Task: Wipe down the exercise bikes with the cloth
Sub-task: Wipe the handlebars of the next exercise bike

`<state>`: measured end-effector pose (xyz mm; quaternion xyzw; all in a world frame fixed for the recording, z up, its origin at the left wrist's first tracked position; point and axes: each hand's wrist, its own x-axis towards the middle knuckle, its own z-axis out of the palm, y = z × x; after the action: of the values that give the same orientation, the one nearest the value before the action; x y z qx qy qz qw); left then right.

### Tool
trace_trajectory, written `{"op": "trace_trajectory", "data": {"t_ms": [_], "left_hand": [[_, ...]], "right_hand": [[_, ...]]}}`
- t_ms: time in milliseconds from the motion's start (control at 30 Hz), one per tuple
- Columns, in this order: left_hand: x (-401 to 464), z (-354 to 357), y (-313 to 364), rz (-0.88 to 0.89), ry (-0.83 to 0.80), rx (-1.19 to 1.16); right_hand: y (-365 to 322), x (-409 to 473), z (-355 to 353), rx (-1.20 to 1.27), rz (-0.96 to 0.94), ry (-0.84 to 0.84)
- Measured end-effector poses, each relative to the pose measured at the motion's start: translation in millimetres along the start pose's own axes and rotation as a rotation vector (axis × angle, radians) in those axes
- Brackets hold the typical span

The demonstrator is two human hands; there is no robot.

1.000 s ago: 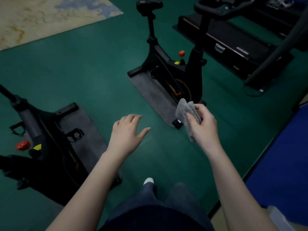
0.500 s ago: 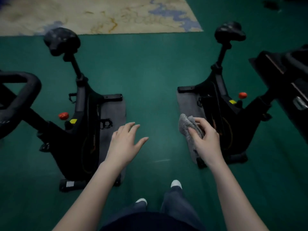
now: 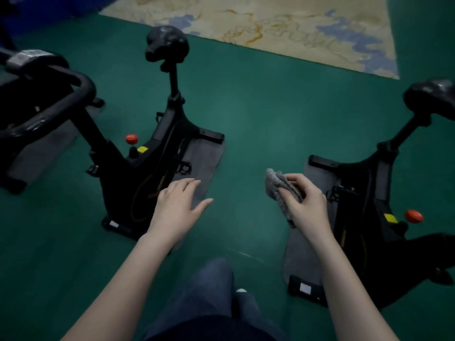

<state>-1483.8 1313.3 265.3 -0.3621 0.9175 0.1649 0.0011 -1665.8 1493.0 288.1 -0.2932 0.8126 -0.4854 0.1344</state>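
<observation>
So the right hand [image 3: 306, 205] has its grip curled around the grey cloth [image 3: 278, 185], thumb and fingers pinching it so a bunched end sticks up to the left and a bit hangs down below the palm. It's held in the air between the two bikes, not touching either one.

The left hand [image 3: 178, 207] holds nothing, fingers relaxed and spread with the thumb out to the right, hovering in front of the left bike [image 3: 138, 168] and its grey mat [image 3: 202, 168]. Can't tell if it's touching anything, looks like it's just above.

Left bike stands on that mat with its black saddle [image 3: 167, 44] at the top, a red knob [image 3: 131, 139] and a yellow tag [image 3: 142, 149] on the frame, and a pedal [image 3: 183, 167] sticking out on the right side. The black handlebar [image 3: 56, 104] comes in big and blurry from the left edge.

The right bike [image 3: 374, 217] sits on its own mat [image 3: 302, 254], just right of the hand with the cloth. It has the same red knob [image 3: 414, 216] and yellow tag [image 3: 390, 218], and its saddle [image 3: 430, 93] is up near the right edge.

Floor [image 3: 258, 114] is dark green, with a beige and blue rug [image 3: 283, 25] at the top. The person's legs in dark jeans [image 3: 209, 291] show at the bottom, with a pale shoe tip [image 3: 240, 290] poking out.
</observation>
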Motion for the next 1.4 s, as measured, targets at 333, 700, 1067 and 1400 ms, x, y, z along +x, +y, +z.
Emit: {"op": "trace_trajectory", "data": {"t_ms": [333, 700, 1067, 1400], "left_hand": [[78, 0, -19, -0.214, 0.050, -0.054], [188, -28, -21, -0.312, 0.135, -0.093], [252, -37, -10, -0.714, 0.259, -0.108], [259, -48, 34, -1.171, 0.422, -0.147]], "right_hand": [[-19, 124, 45, 0.058, -0.108, -0.205], [-41, 251, 84, 0.098, -0.169, -0.323], [-62, 392, 145, 0.100, -0.405, -0.686], [-96, 466, 195, 0.198, -0.596, -1.054]]}}
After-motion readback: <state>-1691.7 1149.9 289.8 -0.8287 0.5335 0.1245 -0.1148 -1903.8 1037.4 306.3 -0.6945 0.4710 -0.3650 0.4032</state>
